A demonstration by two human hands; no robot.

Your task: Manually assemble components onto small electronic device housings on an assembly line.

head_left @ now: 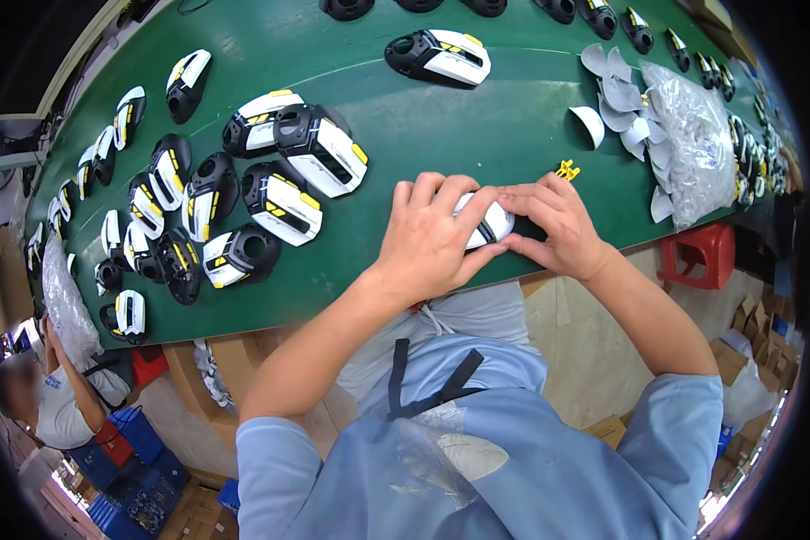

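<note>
Both of my hands meet over a white and black plastic shell part (486, 225) at the near edge of the green table. My left hand (432, 234) wraps it from the left, its fingers laid over the top and the thumb at the near side. From the right, my right hand (553, 225) pinches its end between thumb and fingers. Most of the part is hidden under my fingers. Just beyond my right hand lie small yellow plastic pieces (567, 170). Left of my hands sits a group of black and white shells with yellow marks (283, 209).
Grey curved covers (619, 94) are piled at the right beside a clear plastic bag (690, 144). One shell (438, 58) lies alone at the far middle. A red stool (697, 256) stands below the table's right edge. Another person (63, 396) is at the lower left.
</note>
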